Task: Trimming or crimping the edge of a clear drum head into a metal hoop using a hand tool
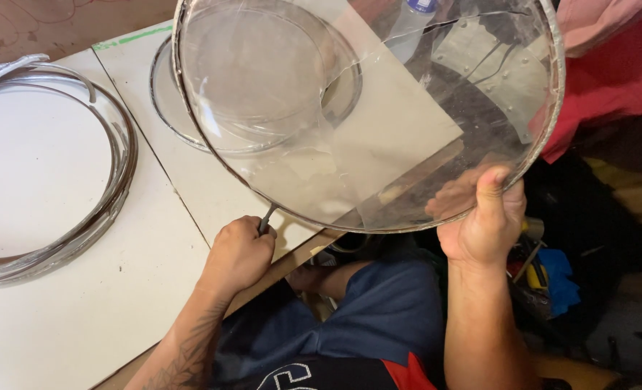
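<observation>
Item: large clear domed lid (379, 108) with a metal rim, held up tilted over the near right edge of the white table (61, 310), reaching out past that edge. Right hand (483, 224): closed on the lid's near right rim, thumb pressed over the edge, fingers behind the clear sheet. Left hand (238, 253): fisted around a thin grey tool (266, 218), whose tip meets the rim at the lid's near left edge; what kind of tool it is cannot be made out. Step in hand, as I judge it: working the metal band at that spot on the rim, the right hand steadying. Next move likely calls for a firm hold on the right and careful turning of the lid, since the clear dome looks thin and already shows a crack line near its far side. Also present: a second clear lid (191, 94) lying flat on the table behind; loose metal hoops (115, 144) stacked at left; red cloth (610, 79) far right; blue item (559, 278) on the floor.
</observation>
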